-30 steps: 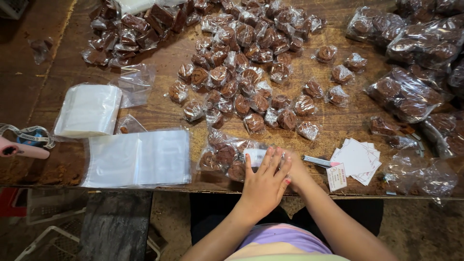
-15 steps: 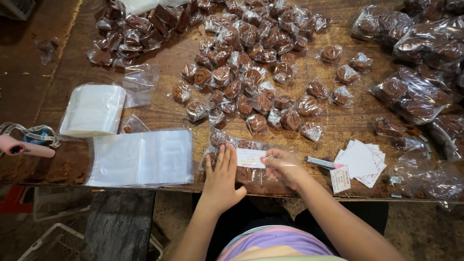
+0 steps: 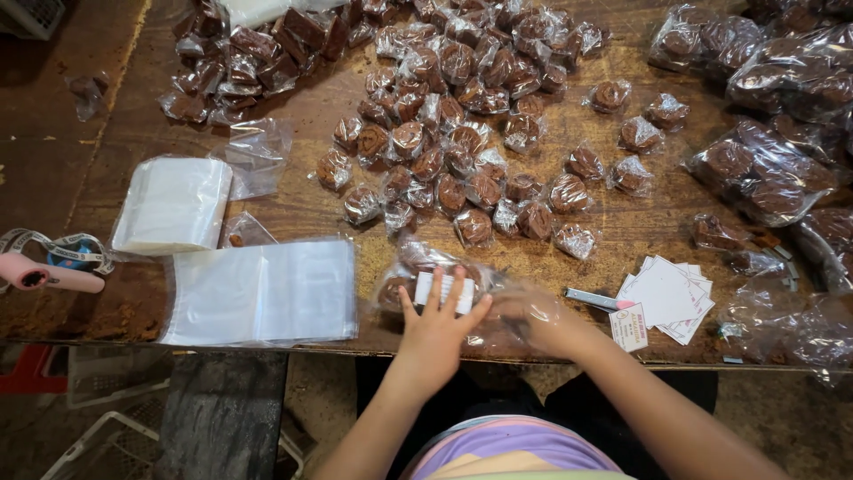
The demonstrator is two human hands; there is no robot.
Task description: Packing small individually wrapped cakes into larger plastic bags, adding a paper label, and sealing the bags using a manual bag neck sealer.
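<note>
A clear plastic bag (image 3: 418, 276) of brown wrapped sweets with a white label lies at the near edge of the wooden table (image 3: 302, 124). My left hand (image 3: 437, 327) rests flat on it, fingers spread over the label. My right hand (image 3: 538, 318) is beside it, partly under the bag's clear open end, gripping the plastic. Several loose wrapped brown sweets (image 3: 462, 133) are spread across the middle of the table beyond the bag.
A stack of empty clear bags (image 3: 262, 292) and a smaller stack (image 3: 173, 204) lie at the left. White label cards (image 3: 662, 298) and a small pen-like tool (image 3: 597, 300) sit at the right. Filled bags (image 3: 764, 169) pile at the far right. A pink tool (image 3: 49, 277) lies at the left edge.
The bag has slid right along the table's edge. My left hand has moved onto its label and lies flat. My right hand has shifted right into the bag's clear end.
</note>
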